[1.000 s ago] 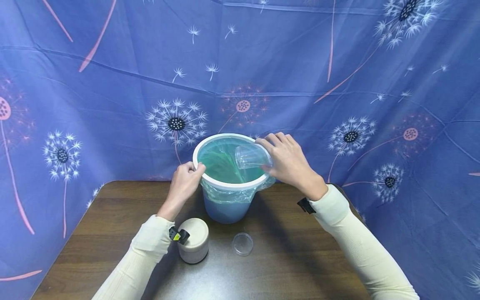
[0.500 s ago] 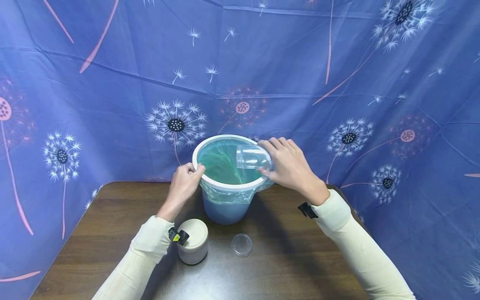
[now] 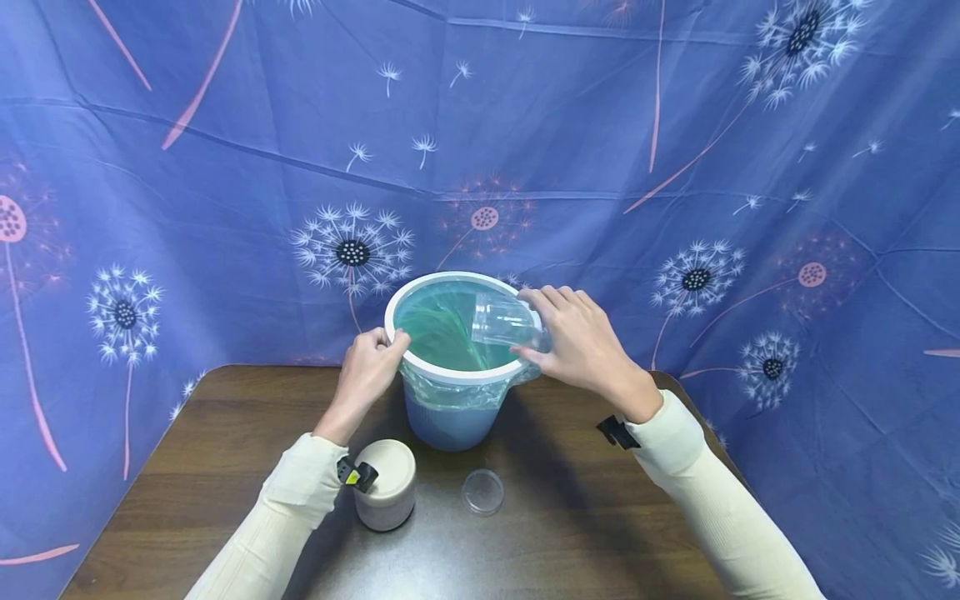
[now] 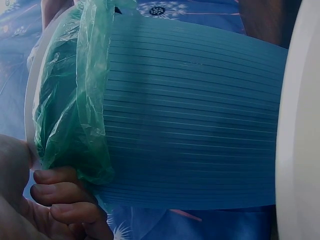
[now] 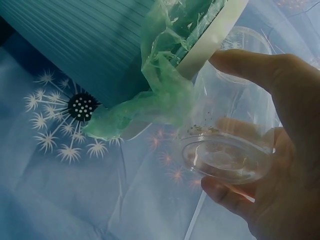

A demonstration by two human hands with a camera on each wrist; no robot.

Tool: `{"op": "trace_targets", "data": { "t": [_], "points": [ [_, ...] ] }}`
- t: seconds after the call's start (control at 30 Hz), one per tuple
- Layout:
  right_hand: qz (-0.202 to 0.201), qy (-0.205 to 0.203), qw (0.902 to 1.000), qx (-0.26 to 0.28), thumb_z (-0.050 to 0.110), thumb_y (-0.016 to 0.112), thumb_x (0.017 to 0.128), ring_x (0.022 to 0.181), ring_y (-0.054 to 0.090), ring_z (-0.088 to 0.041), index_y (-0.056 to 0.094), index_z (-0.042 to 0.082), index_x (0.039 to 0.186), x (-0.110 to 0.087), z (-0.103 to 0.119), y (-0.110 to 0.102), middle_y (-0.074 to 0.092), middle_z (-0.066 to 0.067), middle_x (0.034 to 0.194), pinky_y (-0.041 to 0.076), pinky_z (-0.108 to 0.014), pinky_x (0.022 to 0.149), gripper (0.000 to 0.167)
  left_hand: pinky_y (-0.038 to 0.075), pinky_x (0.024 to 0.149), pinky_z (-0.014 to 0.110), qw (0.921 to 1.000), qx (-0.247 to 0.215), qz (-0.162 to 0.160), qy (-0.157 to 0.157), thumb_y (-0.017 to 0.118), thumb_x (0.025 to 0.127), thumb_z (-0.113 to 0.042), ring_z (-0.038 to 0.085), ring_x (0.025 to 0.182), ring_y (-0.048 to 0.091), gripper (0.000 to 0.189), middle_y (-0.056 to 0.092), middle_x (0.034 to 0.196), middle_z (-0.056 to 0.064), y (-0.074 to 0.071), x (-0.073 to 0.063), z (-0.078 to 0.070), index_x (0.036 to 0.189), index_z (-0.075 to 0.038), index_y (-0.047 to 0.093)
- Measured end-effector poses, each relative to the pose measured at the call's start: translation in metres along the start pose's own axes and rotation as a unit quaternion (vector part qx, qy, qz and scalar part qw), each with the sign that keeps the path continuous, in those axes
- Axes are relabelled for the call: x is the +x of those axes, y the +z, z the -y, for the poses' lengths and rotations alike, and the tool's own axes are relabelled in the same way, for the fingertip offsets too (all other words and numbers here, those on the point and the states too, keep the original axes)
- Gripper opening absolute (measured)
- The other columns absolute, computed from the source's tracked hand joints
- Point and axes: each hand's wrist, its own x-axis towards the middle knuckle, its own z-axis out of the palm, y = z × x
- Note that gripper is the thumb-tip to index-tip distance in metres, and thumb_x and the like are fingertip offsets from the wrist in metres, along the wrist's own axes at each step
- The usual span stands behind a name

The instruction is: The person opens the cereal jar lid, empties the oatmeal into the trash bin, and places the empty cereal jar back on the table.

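A blue cloth backdrop (image 3: pixel 570 108) printed with white and pink dandelions is hanging behind the counter and along its sides. The dark brown wood-grain counter (image 3: pixel 600 533) is carrying a blue ribbed plastic bucket (image 3: pixel 453 429) with a white rim, which is standing upright near the far edge. A translucent green plastic liner (image 4: pixel 92 90) is lining the bucket and bunching in folds below the rim. The right hand (image 3: pixel 585 346) is holding a vessel at the bucket's right side, its grip clamped between thumb and fingers. The left hand (image 3: pixel 367 362) is gripping the bucket's left rim, its grip clamped with the fingers curled against the liner. Near the left wrist, a squat round canister (image 3: pixel 386 496) with a cream top is standing on the counter. The right hand's clear plastic jar (image 3: pixel 506 323) is lying almost sideways, its mouth pointing left over the bucket's opening, and small dark specks are showing near its base. A clear round plastic lid (image 3: pixel 483 492) is resting just right of the canister.
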Motion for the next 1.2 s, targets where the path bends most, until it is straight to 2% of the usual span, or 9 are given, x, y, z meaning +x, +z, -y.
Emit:
{"op": "trace_targets", "data": {
  "t": [0.27, 0.5, 0.67, 1.0, 1.2],
  "points": [
    [-0.002, 0.002, 0.9999, 0.016, 0.047, 0.087, 0.087, 0.108, 0.064, -0.036, 0.058, 0.006, 0.146, -0.004, 0.001, 0.001, 0.07, -0.014, 0.118, 0.05, -0.052, 0.094, 0.077, 0.037, 0.065, 0.038, 1.0, 0.0, 0.0, -0.001, 0.059, 0.096, -0.039, 0.023, 0.068, 0.046, 0.035, 0.045, 0.067, -0.003, 0.0, 0.0, 0.0, 0.071, -0.017, 0.048],
    [0.003, 0.016, 0.9991, 0.04, 0.05, 0.082, 0.092, 0.092, 0.059, -0.03, 0.057, 0.006, 0.146, -0.008, 0.002, 0.001, 0.066, -0.01, 0.111, 0.049, -0.049, 0.087, 0.074, 0.037, 0.065, 0.038, 1.0, -0.004, -0.004, -0.003, 0.059, 0.096, -0.039, 0.023, 0.068, 0.046, 0.034, 0.045, 0.067, -0.003, 0.0, 0.0, -0.001, 0.072, -0.017, 0.049],
    [-0.001, 0.032, 0.9976, 0.062, 0.053, 0.079, 0.093, 0.088, 0.057, -0.027, 0.058, 0.007, 0.145, -0.014, 0.003, 0.003, 0.067, -0.009, 0.111, 0.048, -0.047, 0.082, 0.073, 0.037, 0.066, 0.038, 1.0, -0.005, 0.0, -0.003, 0.059, 0.096, -0.039, 0.023, 0.069, 0.046, 0.034, 0.044, 0.067, -0.003, 0.0, -0.001, -0.001, 0.072, -0.017, 0.049],
    [-0.027, 0.046, 0.9955, 0.078, 0.055, 0.079, 0.092, 0.094, 0.056, -0.027, 0.055, 0.005, 0.145, -0.021, 0.003, 0.007, 0.066, -0.009, 0.118, 0.048, -0.047, 0.082, 0.076, 0.037, 0.066, 0.038, 1.0, 0.0, 0.0, -0.004, 0.059, 0.096, -0.039, 0.023, 0.068, 0.045, 0.034, 0.044, 0.067, -0.003, 0.001, 0.0, -0.001, 0.072, -0.017, 0.049],
    [-0.036, 0.053, 0.9934, 0.095, 0.053, 0.08, 0.092, 0.108, 0.062, -0.033, 0.054, 0.003, 0.147, -0.025, 0.003, 0.01, 0.066, -0.013, 0.131, 0.05, -0.053, 0.092, 0.079, 0.037, 0.066, 0.038, 1.0, 0.002, 0.001, -0.006, 0.059, 0.096, -0.04, 0.023, 0.068, 0.045, 0.034, 0.044, 0.067, -0.003, 0.001, 0.0, -0.001, 0.072, -0.017, 0.048]
  ]
}}
